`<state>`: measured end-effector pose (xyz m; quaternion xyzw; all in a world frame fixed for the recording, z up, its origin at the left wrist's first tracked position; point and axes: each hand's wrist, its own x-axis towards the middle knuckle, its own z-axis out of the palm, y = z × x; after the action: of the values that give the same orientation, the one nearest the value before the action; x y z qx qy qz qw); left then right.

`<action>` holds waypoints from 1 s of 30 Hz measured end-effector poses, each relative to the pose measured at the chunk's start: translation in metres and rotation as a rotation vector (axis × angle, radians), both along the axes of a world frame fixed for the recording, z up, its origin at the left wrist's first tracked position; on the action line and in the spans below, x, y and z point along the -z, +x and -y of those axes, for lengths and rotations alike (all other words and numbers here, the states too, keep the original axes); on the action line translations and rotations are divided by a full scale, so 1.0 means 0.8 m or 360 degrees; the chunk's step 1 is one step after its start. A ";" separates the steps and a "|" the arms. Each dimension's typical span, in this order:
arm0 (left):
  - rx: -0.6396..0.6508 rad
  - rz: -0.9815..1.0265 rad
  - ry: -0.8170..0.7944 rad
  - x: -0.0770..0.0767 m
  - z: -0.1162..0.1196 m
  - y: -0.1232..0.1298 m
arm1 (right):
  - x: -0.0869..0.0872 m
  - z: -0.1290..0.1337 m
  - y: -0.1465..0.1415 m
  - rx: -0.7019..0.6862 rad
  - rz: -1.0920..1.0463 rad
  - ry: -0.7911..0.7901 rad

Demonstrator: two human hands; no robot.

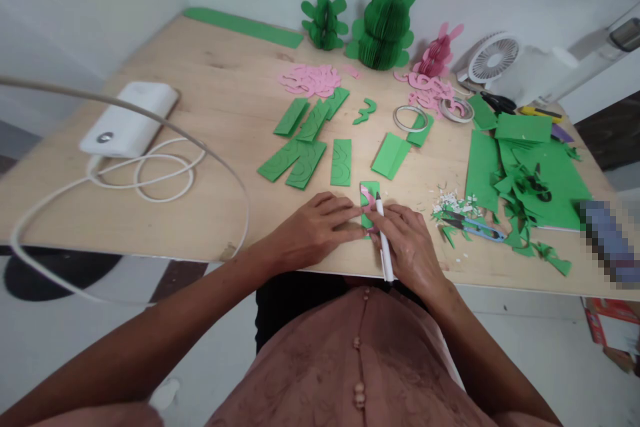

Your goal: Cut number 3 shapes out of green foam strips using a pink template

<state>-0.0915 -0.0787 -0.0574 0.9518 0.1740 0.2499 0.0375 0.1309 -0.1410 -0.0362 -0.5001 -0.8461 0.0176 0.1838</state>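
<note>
In front of me lies a small green paper strip [371, 186] with a pink paper cutout [367, 199] on top of it. My left hand [315, 230] rests flat on the table, its outstretched fingertips touching the left edge of the strip and cutout. A white pen [387, 260] is held in my right hand [407, 240], its dark tip pointing away from me above the strip. The right fingertips also meet the paper, and part of the cutout is hidden beneath the fingers. Several green strips with drawn curved outlines [306, 165] lie beyond my hands.
Pink cutouts [310, 80] are piled farther back, near tape rolls [410, 119]. Blue snips [475, 225], paper scraps and green sheets [483, 173] lie at right. Paper rabbit figures [384, 30] and a fan [493, 60] stand behind. A white cabled device [130, 120] sits left.
</note>
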 end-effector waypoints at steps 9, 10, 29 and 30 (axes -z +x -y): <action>-0.0010 -0.0017 0.0025 0.000 0.000 0.000 | 0.002 -0.001 0.002 -0.0017 -0.0007 0.0003; -0.0008 -0.0017 0.0024 0.000 0.000 0.000 | 0.002 -0.001 0.002 -0.0014 -0.0008 0.0001; -0.0018 0.0000 -0.0010 0.000 0.000 0.000 | 0.004 0.000 0.004 -0.0023 -0.0061 0.0004; -0.0015 0.0000 -0.0012 0.000 0.000 0.000 | 0.004 0.000 0.004 -0.0021 -0.0052 0.0002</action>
<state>-0.0917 -0.0787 -0.0574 0.9508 0.1793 0.2495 0.0398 0.1337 -0.1406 -0.0393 -0.4941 -0.8462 0.0266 0.1978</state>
